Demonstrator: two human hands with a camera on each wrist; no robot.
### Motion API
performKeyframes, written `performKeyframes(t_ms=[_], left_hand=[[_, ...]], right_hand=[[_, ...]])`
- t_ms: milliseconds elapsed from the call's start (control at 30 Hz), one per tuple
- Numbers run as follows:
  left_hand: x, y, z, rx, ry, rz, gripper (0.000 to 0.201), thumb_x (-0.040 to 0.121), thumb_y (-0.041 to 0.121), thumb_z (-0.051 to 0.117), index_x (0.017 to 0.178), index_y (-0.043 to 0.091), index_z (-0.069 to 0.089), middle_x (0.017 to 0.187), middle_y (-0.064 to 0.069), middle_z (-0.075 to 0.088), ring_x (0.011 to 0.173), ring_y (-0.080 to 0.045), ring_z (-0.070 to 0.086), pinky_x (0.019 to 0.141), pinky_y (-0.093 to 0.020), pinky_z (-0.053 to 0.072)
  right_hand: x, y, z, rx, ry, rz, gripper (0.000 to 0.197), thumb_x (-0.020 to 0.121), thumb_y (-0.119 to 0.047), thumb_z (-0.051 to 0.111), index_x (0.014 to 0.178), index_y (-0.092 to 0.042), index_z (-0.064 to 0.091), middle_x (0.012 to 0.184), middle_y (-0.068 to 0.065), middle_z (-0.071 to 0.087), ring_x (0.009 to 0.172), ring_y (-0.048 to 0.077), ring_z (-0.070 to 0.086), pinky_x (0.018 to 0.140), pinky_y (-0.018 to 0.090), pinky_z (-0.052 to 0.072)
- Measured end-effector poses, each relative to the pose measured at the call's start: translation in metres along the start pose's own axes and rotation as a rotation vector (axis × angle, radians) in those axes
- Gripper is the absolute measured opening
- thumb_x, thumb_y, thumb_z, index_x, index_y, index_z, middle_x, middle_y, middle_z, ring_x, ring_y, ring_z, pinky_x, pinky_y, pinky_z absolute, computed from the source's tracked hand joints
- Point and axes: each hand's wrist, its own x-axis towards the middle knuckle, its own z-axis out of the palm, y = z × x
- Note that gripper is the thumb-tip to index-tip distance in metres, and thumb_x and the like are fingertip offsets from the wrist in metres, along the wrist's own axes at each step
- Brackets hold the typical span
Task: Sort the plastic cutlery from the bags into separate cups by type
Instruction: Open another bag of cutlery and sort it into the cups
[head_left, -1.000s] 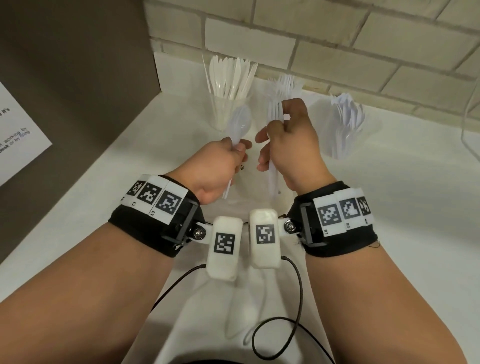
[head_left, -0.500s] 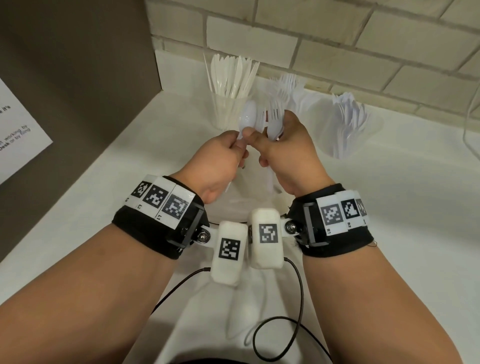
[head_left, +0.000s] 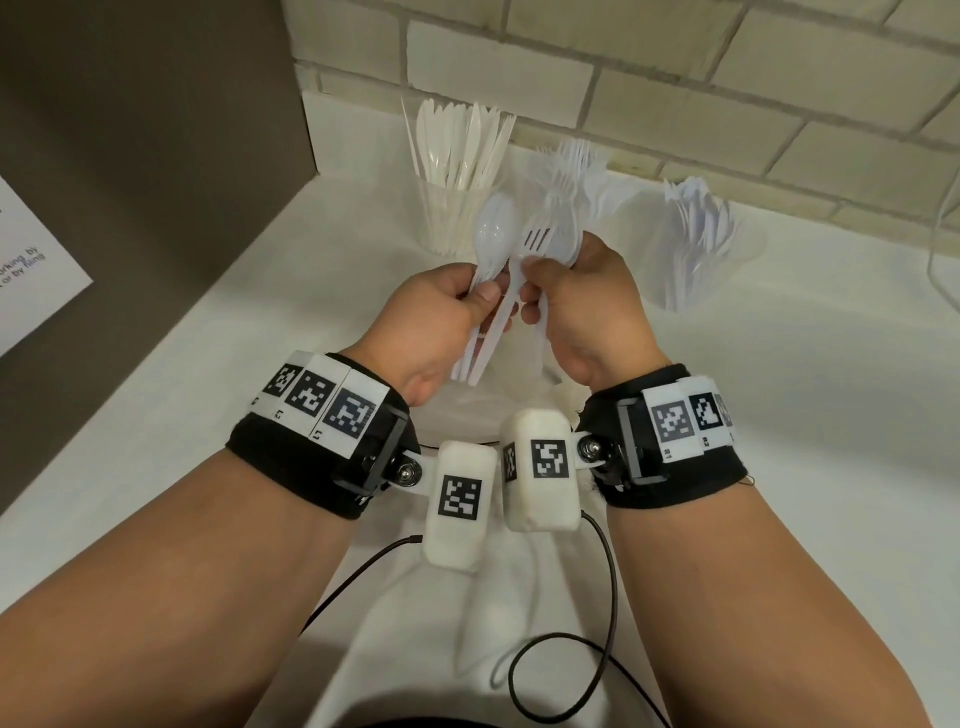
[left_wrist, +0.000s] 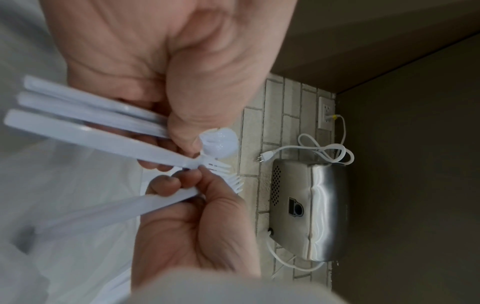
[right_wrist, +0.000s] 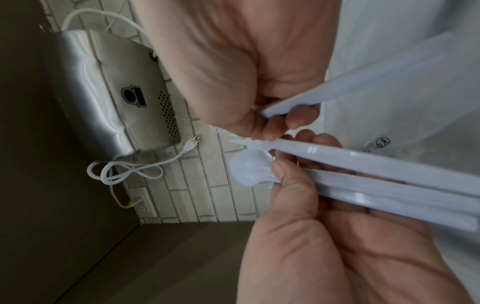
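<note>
Here both hands work close together above the white surface (head_left: 779, 415). The left hand (head_left: 441, 312) has its fingers curled round a small bundle of white plastic cutlery (left_wrist: 85, 121), a spoon bowl (head_left: 496, 228) standing at the top. The right hand (head_left: 587, 306) pinches the neck of a white plastic fork (head_left: 540, 239) from that bundle while gripping more forks of its own. The step in hand looks like separating forks from spoons. Beyond the hands stand three clear plastic cups: knives far left (head_left: 457, 156), forks in the middle (head_left: 571, 166), spoons far right (head_left: 701, 228). Next, the fork must slide free and go into the middle cup.
</note>
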Motion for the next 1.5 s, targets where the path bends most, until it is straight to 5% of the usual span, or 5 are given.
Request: performKeyframes(t_ms=[233,500,700,1133,1500], left_hand=[[0.000,0.007,0.000,0.035,0.069,-0.133,0.028,0.103,0.021,0.034,0.099,0.015,0.061,0.072,0.001,0.049,0.061,-0.011,0.046,0.059,-0.029,0.044],[0.000,0.019,0.019,0.223,-0.104,-0.262,0.028,0.101,0.019,0.036,0.113,0.014,0.061,0.071,0.006,0.047,0.061,-0.009,0.042,0.083,-0.038,0.049],[0.007,0.016,0.016,0.448,-0.156,-0.236,0.029,0.102,0.022,0.035,0.114,0.012,0.060,0.076,0.005,0.049,0.061,-0.005,0.047,0.057,-0.020,0.041],[0.009,0.016,0.017,0.453,-0.122,-0.218,0.025,0.102,0.018,0.036,0.111,0.016,0.058,0.078,0.010,0.050,0.063,-0.005,0.043,0.058,-0.023,0.040],[0.004,0.019,0.027,0.404,-0.149,-0.068,0.024,0.099,0.012,0.041,0.103,0.024,0.061,0.081,-0.001,0.055,0.070,-0.012,0.050,0.069,-0.029,0.047]], right_hand=[[0.025,-0.029,-0.040,0.192,0.185,-0.037,0.030,0.095,-0.001,0.044,0.121,-0.016,0.045,0.102,0.007,0.064,0.090,0.023,0.070,0.075,0.038,0.056],[0.101,-0.060,-0.059,0.210,0.285,-0.411,0.041,0.094,0.001,0.039,0.134,-0.004,0.034,0.088,0.009,0.057,0.060,0.016,0.049,0.065,0.029,0.046],[0.134,-0.046,-0.048,0.191,0.261,-0.396,0.042,0.093,0.004,0.043,0.133,-0.009,0.036,0.086,0.010,0.057,0.068,0.017,0.054,0.070,0.031,0.048],[0.137,-0.002,-0.053,-0.669,0.110,-0.370,0.033,0.100,-0.012,0.043,0.128,-0.017,0.060,0.150,0.014,0.038,0.139,0.017,0.037,0.100,0.008,0.028],[0.027,-0.046,-0.059,-0.549,-0.082,0.016,0.042,0.087,-0.053,0.061,0.105,-0.015,0.062,0.083,0.002,0.071,0.050,0.014,0.062,0.046,0.025,0.044]])
